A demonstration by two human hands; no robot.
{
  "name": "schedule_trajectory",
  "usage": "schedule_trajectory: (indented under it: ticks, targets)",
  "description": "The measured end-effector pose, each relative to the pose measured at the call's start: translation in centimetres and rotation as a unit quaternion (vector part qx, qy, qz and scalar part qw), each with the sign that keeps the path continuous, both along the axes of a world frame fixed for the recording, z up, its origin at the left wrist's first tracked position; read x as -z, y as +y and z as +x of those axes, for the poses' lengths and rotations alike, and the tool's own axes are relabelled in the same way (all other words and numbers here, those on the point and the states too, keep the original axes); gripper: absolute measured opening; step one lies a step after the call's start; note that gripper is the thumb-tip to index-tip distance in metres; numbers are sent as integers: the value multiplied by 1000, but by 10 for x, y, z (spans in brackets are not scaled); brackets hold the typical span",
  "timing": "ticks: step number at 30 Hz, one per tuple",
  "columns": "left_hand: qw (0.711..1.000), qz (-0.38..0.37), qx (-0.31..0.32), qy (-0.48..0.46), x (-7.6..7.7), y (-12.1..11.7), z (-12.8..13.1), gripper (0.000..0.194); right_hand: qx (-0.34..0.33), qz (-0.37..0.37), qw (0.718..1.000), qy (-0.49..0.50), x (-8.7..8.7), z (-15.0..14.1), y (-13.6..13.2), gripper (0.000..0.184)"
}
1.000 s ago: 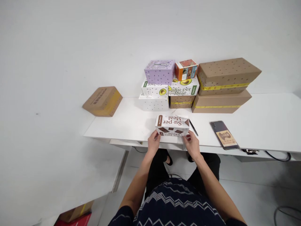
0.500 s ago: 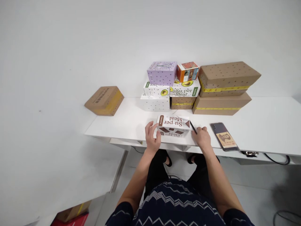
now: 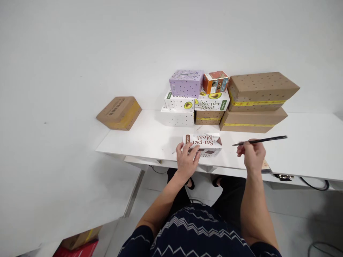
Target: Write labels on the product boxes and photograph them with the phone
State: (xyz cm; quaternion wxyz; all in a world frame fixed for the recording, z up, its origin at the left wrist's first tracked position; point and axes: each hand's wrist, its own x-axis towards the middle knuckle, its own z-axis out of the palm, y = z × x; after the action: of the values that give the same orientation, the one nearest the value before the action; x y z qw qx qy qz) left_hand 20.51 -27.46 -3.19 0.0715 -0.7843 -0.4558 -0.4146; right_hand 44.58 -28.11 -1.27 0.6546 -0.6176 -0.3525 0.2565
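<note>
A white and brown "Su-per Meal" box (image 3: 205,142) lies flat near the front edge of the white table (image 3: 294,150). My left hand (image 3: 187,159) rests on the box's near left corner, fingers curled over it. My right hand (image 3: 252,154) is raised to the right of the box and holds a black pen (image 3: 261,140) almost level, its tip pointing left toward the box. A phone (image 3: 265,165) lies on the table, mostly hidden under my right hand.
At the back of the table stand stacked boxes: a purple box (image 3: 186,82), an orange box (image 3: 215,81), avocado "Su-per Meal" boxes (image 3: 211,101) and two large brown cartons (image 3: 257,103). A brown carton (image 3: 119,112) sits left of the table. Cables (image 3: 313,184) hang at the right.
My right hand picked the pen up off the table and lifted it to the right, covering the phone. My left hand slid onto the box, which shifted slightly right.
</note>
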Motion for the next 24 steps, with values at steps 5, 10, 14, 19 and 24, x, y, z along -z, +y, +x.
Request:
schedule_trajectory:
  ticks: [5,10,14,19,24]
  targets:
    - [1000,-11,-15,1,-2,-5,14,27,-90,126,986,67,-35,-33,6,11]
    - [1000,0,-20,19,5,0,24,28,-196,61,979,17,-34,-63,27,13]
    - [1000,0,-24,14,10,6,24,23,-203,10,978,-53,-22,-70,37,12]
    - [998,32,-38,23,15,9,24,23,-200,9,969,-143,-14,-68,38,12]
    - [996,48,-61,40,16,11,25,24,-219,12,961,-170,-14,-67,37,12]
